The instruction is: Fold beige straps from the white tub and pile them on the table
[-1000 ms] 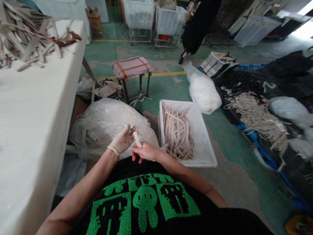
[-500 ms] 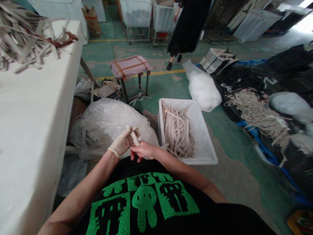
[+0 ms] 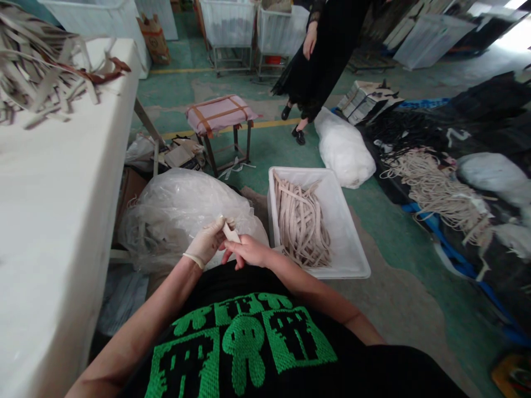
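A short pale strip is held between my two hands, low in front of my shirt. My left hand, in a thin whitish glove, has its fingers closed on the strip's upper end. My bare right hand pinches the lower end. Behind them lies a large clear plastic bag. To the right, a white plastic bin holds a heap of long beige strips.
A white table bearing more strips stands on the left. A pink-topped stool is ahead. Beyond it a person in black is on foot near a white bag. Piles of cords lie at right.
The person in black has come nearer, with a hand now more visible. My hands have shifted slightly around the strip, which both still hold.
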Available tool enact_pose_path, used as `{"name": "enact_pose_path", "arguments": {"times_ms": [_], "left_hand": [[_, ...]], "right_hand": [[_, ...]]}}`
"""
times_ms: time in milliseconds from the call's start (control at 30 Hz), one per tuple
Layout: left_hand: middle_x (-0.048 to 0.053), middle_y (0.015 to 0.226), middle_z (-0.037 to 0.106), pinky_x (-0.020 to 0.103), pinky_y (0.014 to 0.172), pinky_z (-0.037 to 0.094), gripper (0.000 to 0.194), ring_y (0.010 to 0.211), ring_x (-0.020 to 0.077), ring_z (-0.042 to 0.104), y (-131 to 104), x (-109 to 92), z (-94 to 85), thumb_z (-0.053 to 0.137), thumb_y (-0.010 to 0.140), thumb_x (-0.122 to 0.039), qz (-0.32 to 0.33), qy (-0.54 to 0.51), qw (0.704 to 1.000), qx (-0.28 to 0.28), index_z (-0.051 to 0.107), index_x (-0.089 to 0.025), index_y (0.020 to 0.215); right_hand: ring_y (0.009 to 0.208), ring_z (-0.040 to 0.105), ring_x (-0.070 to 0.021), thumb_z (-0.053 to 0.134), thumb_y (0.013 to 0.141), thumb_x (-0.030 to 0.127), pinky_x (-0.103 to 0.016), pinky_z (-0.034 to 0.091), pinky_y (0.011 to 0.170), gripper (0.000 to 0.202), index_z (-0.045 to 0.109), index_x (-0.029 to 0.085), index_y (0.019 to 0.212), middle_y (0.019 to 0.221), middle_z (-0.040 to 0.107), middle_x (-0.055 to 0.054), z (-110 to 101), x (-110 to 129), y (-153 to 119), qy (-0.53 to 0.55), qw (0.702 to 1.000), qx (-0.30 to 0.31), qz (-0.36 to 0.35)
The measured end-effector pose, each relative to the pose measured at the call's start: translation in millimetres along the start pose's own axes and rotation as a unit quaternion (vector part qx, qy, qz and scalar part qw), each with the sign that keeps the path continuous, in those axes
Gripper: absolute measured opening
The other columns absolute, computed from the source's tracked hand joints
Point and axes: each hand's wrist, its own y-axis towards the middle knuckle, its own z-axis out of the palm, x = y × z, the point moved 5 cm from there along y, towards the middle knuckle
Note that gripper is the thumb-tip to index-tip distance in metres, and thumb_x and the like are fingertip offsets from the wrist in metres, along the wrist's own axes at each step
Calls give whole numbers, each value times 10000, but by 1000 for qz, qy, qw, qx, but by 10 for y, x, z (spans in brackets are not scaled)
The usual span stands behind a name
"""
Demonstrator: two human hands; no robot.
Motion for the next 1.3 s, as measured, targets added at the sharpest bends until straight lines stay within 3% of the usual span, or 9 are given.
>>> {"name": "enact_pose_path", "arguments": {"times_ms": [100, 200, 433, 533, 633, 833, 1033, 1200, 1300], "left_hand": [[44, 792, 753, 223, 773, 573, 148, 755, 125, 713, 38, -134, -109, 709, 897, -255, 44, -69, 993, -81, 731, -144, 802], [38, 787, 748, 225, 800, 565, 171, 765, 117, 711, 47, -125, -95, 652, 936, -224, 41, -94, 989, -104, 725, -145, 803], [82, 807, 761, 252, 673, 570, 171, 724, 169, 703, 118, 185, 416, 736, 865, -275, -28, -23, 998, 42, 758, -105, 861], [80, 816, 767, 255, 697, 579, 145, 751, 174, 710, 259, 85, 371, 736, 860, -258, -4, -19, 1000, 25, 759, -116, 855], [70, 826, 769, 243, 737, 584, 102, 781, 165, 715, 376, 26, 297, 744, 850, -231, 22, -21, 999, -11, 757, -131, 836], [91, 785, 754, 286, 660, 579, 256, 674, 188, 689, 301, 219, 644, 771, 829, -337, -22, 30, 992, 122, 765, -98, 921], [85, 882, 776, 260, 817, 570, 147, 853, 172, 723, 345, 82, 483, 690, 898, -252, 2, 11, 1000, 15, 762, -124, 886], [62, 770, 740, 309, 717, 578, 302, 693, 185, 691, 275, 299, 589, 761, 837, -394, -36, 54, 989, 132, 759, -113, 950], [74, 865, 769, 312, 840, 566, 299, 837, 201, 720, 314, 232, 490, 803, 800, -387, -3, 44, 994, 105, 766, -131, 952]], "right_hand": [[464, 590, -68, 466, 1030, 295, -204, 466, 562, 252, 659, 140, 983, 816, 735, -22, -147, -19, -268, -125, 988, -74, -46], [461, 599, -93, 434, 1032, 302, -204, 444, 533, 297, 670, 144, 945, 660, 682, 4, -212, -121, -477, -160, 981, -106, -19], [457, 583, -89, 406, 1041, 309, -187, 412, 485, 310, 665, 140, 1022, 633, 643, 23, -358, -29, -390, -84, 973, -213, -14], [521, 613, -92, 442, 1033, 330, -191, 456, 571, 325, 695, 141, 955, 652, 661, 13, -411, 44, -497, -148, 966, -206, -43], [530, 622, -113, 443, 1018, 285, -201, 465, 584, 319, 709, 133, 931, 588, 635, 12, -411, -18, -604, -167, 965, -202, -12], [543, 634, -106, 386, 1050, 360, -196, 462, 567, 386, 686, 118, 1040, 692, 685, -13, -505, 24, -527, -115, 958, -260, -34], [531, 641, -99, 393, 1047, 317, -189, 454, 578, 354, 683, 132, 965, 656, 692, -6, -448, -87, -564, -170, 960, -219, -36], [561, 659, -107, 385, 1056, 339, -194, 473, 595, 380, 693, 129, 980, 678, 705, -16, -492, -35, -473, -146, 951, -266, -49], [576, 662, -105, 418, 1047, 332, -193, 472, 605, 354, 707, 143, 973, 690, 716, -10, -447, -69, -477, -172, 955, -240, -38]]}}
